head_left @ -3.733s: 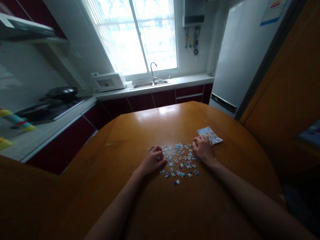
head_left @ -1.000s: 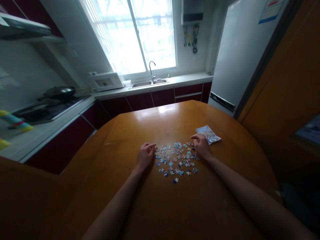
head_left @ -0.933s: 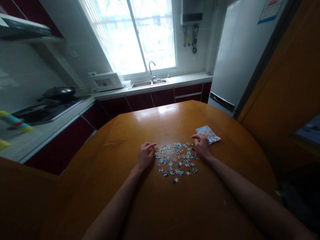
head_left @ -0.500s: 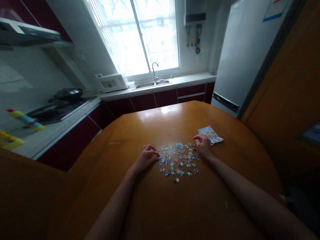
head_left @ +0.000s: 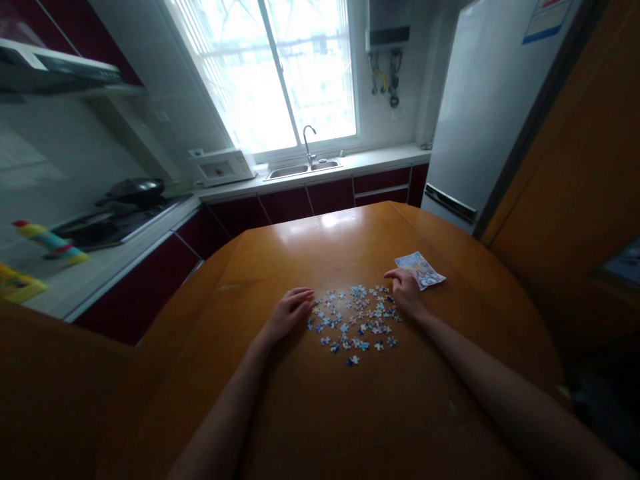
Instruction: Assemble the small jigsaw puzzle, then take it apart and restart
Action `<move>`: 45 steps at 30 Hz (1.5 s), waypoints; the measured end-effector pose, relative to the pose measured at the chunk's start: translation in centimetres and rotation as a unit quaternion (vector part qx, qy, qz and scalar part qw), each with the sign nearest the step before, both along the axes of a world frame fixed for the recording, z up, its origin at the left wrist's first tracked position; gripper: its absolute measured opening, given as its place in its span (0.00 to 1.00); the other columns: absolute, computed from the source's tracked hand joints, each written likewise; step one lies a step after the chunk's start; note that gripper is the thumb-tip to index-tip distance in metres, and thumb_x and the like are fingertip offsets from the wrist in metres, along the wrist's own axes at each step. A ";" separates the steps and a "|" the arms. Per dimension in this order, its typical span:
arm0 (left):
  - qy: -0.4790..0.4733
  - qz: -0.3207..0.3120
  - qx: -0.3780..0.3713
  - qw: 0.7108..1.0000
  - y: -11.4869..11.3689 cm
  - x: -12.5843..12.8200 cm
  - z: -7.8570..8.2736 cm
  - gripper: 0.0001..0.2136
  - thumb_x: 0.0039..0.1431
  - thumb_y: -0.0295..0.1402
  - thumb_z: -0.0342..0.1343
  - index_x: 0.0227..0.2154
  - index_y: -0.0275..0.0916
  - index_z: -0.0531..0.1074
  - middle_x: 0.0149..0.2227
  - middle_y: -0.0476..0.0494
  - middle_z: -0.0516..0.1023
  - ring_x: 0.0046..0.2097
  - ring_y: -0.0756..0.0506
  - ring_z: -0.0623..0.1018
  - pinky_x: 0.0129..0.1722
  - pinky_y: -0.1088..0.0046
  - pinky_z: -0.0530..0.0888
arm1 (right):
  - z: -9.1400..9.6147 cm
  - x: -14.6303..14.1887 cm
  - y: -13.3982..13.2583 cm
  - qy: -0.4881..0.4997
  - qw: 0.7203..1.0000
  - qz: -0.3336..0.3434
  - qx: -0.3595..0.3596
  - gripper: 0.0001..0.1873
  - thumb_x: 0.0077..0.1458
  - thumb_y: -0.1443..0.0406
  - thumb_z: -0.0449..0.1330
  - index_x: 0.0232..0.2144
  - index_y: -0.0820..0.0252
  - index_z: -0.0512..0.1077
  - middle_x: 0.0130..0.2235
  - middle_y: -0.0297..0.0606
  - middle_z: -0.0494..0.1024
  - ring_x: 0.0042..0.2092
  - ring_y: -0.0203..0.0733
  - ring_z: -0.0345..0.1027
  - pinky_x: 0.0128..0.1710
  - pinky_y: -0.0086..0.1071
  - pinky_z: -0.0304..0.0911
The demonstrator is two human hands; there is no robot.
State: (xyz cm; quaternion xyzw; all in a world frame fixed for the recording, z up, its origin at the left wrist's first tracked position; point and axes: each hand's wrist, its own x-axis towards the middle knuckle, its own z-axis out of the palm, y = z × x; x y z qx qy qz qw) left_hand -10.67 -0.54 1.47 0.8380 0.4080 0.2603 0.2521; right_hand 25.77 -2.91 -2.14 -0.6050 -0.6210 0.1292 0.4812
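Observation:
Several small blue, white and pink jigsaw pieces (head_left: pixel 356 320) lie scattered on a round orange wooden table (head_left: pixel 300 393). My left hand (head_left: pixel 289 311) rests flat at the left edge of the scatter, fingers stretched toward the pieces and holding nothing. My right hand (head_left: pixel 406 292) sits at the right edge of the scatter with its fingers curled down onto the pieces; what they pinch, if anything, is too small to make out. A printed picture sheet (head_left: pixel 420 269) lies just beyond my right hand.
Behind the table runs a kitchen counter with dark red cabinets, a sink with tap (head_left: pixel 306 160), a white microwave (head_left: pixel 223 167) and a stove with a black pan (head_left: pixel 133 190). A white fridge (head_left: pixel 480 113) stands at the right, beside an orange wall. A yellow bottle (head_left: pixel 47 241) lies at far left.
My left hand has flattened out from a curled pose and slid slightly along the left edge of the pieces. My right hand has stayed near the picture sheet. The camera has shifted a little.

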 end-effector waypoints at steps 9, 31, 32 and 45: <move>0.241 -0.019 0.054 0.969 -2.3 5.1 -1.6 0.31 0.70 0.51 0.40 0.70 0.42 0.50 0.72 0.37 0.44 0.73 0.37 0.46 0.69 0.47 0.49 | 0.5 -4.5 -3.6 -0.243 0.945 0.173 -0.137 0.37 0.67 0.50 0.43 0.68 0.70 0.54 0.71 0.52 0.50 0.72 0.51 0.39 0.70 0.48 0.34; 0.175 0.003 0.130 0.976 -3.0 7.2 -0.8 0.23 0.72 0.45 0.42 0.64 0.44 0.63 0.67 0.42 0.62 0.70 0.37 0.55 0.69 0.48 0.55 | 1.9 -4.1 -2.9 -0.266 0.943 0.133 -0.151 0.34 0.69 0.47 0.36 0.64 0.58 0.63 0.71 0.48 0.50 0.73 0.53 0.33 0.66 0.64 0.24; 0.180 -0.001 0.128 0.975 -2.8 7.5 -0.7 0.23 0.72 0.45 0.41 0.64 0.45 0.63 0.67 0.42 0.62 0.70 0.37 0.55 0.68 0.48 0.55 | 2.0 -3.8 -2.8 -0.263 0.943 0.133 -0.154 0.34 0.69 0.48 0.36 0.63 0.58 0.64 0.71 0.48 0.51 0.73 0.53 0.34 0.66 0.65 0.24; 0.214 -0.063 0.095 0.970 1.8 8.6 -0.7 0.24 0.70 0.50 0.42 0.64 0.48 0.63 0.67 0.44 0.62 0.70 0.37 0.56 0.68 0.51 0.56 | 2.0 -1.1 -2.5 -0.173 0.980 -0.001 -0.095 0.32 0.70 0.52 0.38 0.35 0.60 0.78 0.54 0.53 0.77 0.61 0.57 0.63 0.65 0.59 0.40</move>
